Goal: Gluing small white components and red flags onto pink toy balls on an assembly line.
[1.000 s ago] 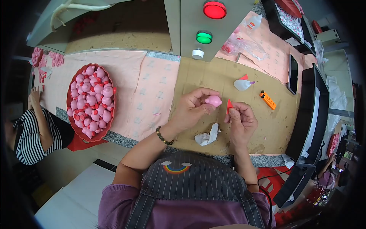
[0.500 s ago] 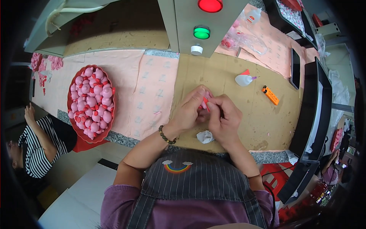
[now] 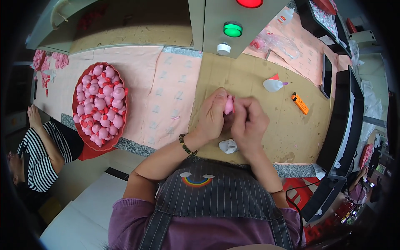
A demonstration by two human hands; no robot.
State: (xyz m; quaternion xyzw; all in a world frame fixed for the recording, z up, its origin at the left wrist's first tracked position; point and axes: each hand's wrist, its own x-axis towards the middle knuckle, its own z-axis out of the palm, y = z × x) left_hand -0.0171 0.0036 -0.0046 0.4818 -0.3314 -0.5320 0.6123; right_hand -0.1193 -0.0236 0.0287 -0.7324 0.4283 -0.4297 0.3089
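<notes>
Over the brown cardboard [image 3: 216, 75], my left hand [image 3: 211, 116] is closed on a small pink rounded figure [image 3: 228, 105], its thumb along the figure's side. My right hand [image 3: 252, 123] presses in from the right with its fingers curled and partly blurred. A thin bit of red shows at the figure's right edge, beside the right fingers; what those fingers pinch is hidden. Just below the hands lies a crumpled white tissue [image 3: 228, 146].
A red scalloped tray [image 3: 77, 106] heaped with pink figures stands left on pink cloth [image 3: 143, 83]. To the right lie a small white squeeze bottle [image 3: 273, 85], an orange lighter [image 3: 299, 103] and a phone [image 3: 326, 77]. A grey machine housing [image 3: 214, 29] with buttons overhangs the back. Another person [image 3: 41, 154] sits at left.
The pink figure has turned upright between my hands and shows more. My right fingers have curled in tighter, and the red piece seen between the hands is now mostly hidden. The view has shifted slightly.
</notes>
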